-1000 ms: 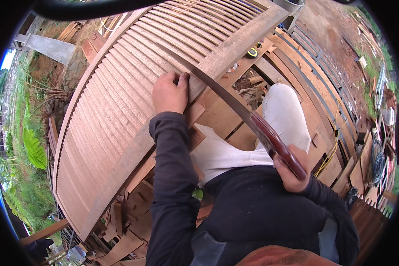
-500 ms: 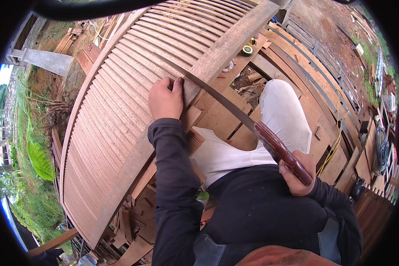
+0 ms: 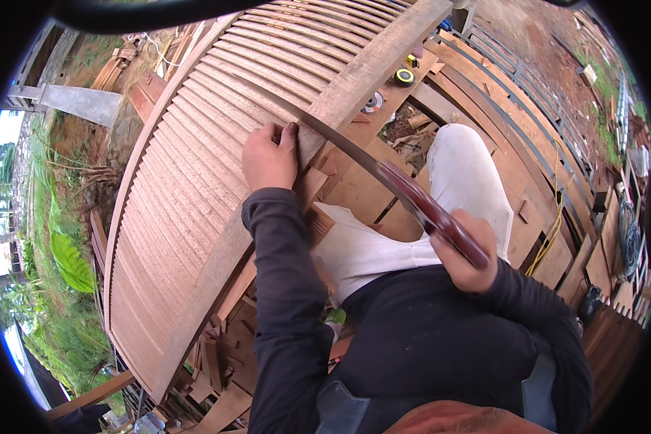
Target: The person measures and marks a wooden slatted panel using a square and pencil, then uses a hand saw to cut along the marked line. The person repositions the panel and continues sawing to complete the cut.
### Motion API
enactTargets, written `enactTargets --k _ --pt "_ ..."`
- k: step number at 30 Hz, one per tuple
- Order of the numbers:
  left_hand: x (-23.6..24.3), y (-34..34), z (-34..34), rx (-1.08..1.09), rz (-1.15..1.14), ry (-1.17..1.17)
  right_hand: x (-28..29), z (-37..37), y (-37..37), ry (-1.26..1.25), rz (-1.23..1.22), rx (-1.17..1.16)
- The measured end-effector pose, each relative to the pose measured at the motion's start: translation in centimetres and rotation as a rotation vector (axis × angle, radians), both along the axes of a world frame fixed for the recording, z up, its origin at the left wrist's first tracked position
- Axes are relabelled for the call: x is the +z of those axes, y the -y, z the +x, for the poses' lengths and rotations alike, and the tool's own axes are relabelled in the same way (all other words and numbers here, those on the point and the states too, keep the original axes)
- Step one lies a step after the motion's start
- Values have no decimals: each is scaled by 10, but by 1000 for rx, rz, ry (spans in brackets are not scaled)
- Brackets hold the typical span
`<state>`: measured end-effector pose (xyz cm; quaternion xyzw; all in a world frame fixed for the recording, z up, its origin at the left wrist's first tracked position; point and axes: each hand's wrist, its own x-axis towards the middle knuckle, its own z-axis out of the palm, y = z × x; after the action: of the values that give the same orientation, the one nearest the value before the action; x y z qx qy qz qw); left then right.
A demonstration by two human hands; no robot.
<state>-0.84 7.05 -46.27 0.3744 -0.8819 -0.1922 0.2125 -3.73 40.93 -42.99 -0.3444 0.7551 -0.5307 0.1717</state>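
Observation:
A large curved wooden louvered panel (image 3: 188, 166) with many slats slopes across the left and middle. My right hand (image 3: 470, 253) is closed round the reddish-brown handle of a handsaw (image 3: 347, 146). The narrow, dark blade runs up and left across the panel's near frame rail (image 3: 383, 61), its tip over the slats. My left hand (image 3: 270, 158) rests on the slats beside that rail, fingers curled and thumb close to the blade. Whatever its fingertips pinch is hidden.
A yellow and black tape measure (image 3: 404, 77) and a round disc (image 3: 372, 103) lie on boards beyond the rail. Wood offcuts (image 3: 220, 362) lie beneath the panel. A yellow cord (image 3: 550, 242) and a coiled blue cable (image 3: 629, 235) are at the right.
My right hand has pushed the saw up and to the left, so its handle is nearer the panel's rail. My left hand has stayed nearly in place.

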Motion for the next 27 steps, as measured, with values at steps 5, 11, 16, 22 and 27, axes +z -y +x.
enactTargets --k 5,11,16,22,27 --pt "-5 6 6 -3 -22 19 16 3 -10 -15 13 46" --pt "-5 5 1 -11 -41 33 0 -2 -5 30 -32 31" --pt "-7 8 3 -11 -50 25 9 0 3 93 -57 69" --pt "-6 5 1 -12 1 -6 2 6 -36 48 -4 40" --pt "-9 8 3 -16 -6 -23 -3 -7 -4 40 -93 65"
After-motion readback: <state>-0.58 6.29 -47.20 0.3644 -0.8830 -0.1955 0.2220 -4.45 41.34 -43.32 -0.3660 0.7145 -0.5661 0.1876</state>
